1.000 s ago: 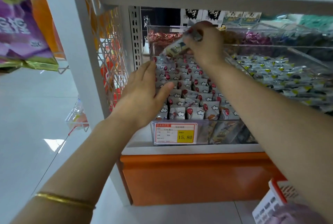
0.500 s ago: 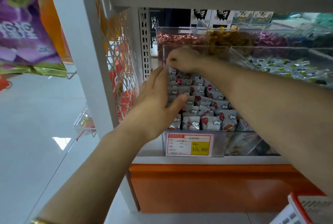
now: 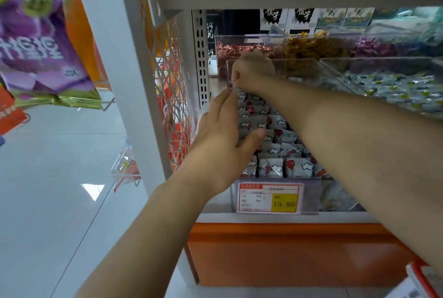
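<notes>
- Nearest, a red-and-yellow price label (image 3: 269, 198) is fixed to the front wall of the clear plastic bin (image 3: 340, 201), above the orange base panel (image 3: 287, 254).
- The left hand (image 3: 220, 144) lies flat with fingers straight along the bin's left side. It braces the rows of silver-white packets printed with clouds and red fruit (image 3: 271, 168).
- The right hand (image 3: 251, 69), raised above the bin a second ago, has dropped to the far left corner. Its fingertips pinch a single packet (image 3: 231, 86), mostly hidden, which looks about to be slotted into the back row.
- The white mesh side panel (image 3: 175, 105) crowds that corner, and a neighbouring bin of grey-blue packets (image 3: 395, 89) sits just to the right. Red sweets (image 3: 239, 49) and yellow snacks (image 3: 309, 48) stand behind.
</notes>
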A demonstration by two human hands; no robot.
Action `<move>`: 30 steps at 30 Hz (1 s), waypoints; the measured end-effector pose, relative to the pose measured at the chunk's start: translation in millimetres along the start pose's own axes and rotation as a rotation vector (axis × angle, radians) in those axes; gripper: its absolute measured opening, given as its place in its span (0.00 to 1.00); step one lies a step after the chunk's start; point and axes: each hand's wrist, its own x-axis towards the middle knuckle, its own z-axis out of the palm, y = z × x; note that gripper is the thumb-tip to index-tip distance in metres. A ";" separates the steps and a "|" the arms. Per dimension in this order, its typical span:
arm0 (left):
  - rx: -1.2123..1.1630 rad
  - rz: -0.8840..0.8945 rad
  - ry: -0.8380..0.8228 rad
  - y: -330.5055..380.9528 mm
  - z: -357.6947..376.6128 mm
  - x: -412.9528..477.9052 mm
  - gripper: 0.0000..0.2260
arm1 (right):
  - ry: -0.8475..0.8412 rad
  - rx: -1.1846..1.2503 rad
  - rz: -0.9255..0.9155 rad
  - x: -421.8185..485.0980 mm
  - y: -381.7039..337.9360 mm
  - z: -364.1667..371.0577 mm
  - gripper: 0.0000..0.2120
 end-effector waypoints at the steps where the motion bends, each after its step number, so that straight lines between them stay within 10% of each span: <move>1: 0.004 0.001 0.002 -0.5 0.3 0.0 0.33 | 0.030 0.067 0.013 0.5 1.0 -2.2 0.08; 10: -0.049 -0.060 0.042 3.6 -3.2 0.1 0.32 | 0.422 0.955 0.429 -44.8 13.2 -58.5 0.05; 15: -0.042 -0.118 0.340 18.1 -13.2 -17.1 0.24 | 0.301 1.460 0.533 -127.9 15.3 -97.2 0.03; 22: -0.294 -0.043 0.349 45.6 -14.3 -44.9 0.17 | 0.174 1.908 0.600 -223.4 4.2 -110.1 0.09; 30: -0.727 -0.365 0.281 47.8 -13.7 -54.1 0.15 | 0.009 2.084 0.592 -246.8 10.4 -104.7 0.06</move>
